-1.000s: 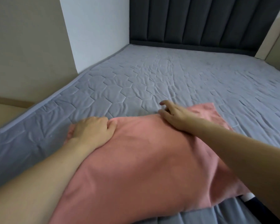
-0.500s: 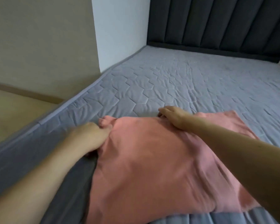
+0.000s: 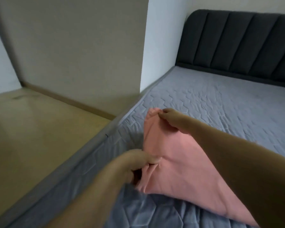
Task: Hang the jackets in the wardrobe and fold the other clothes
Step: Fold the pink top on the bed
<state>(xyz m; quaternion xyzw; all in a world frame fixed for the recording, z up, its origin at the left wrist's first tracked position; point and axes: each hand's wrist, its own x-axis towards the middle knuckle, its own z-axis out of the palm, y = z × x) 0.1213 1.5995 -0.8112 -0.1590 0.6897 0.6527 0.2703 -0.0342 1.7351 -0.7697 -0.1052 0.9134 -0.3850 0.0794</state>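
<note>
A pink garment (image 3: 176,165) lies on the grey quilted mattress (image 3: 220,106) near its left edge, its left side lifted off the bed. My left hand (image 3: 138,163) pinches the near left edge of the fabric, which bunches under my fingers. My right hand (image 3: 169,119) pinches the far left corner and holds it raised above the mattress. My right forearm crosses over the garment and hides part of its right side. No jacket or wardrobe interior shows.
A dark grey padded headboard (image 3: 237,45) stands at the far end of the bed. A beige panel (image 3: 82,51) rises left of the mattress, with a tan floor (image 3: 31,132) below it. The mattress edge (image 3: 95,145) runs diagonally at the left.
Both hands went from resting on the garment's far edge to pinching its left side and lifting it. The fabric has swung up and rightward, and my view has turned left.
</note>
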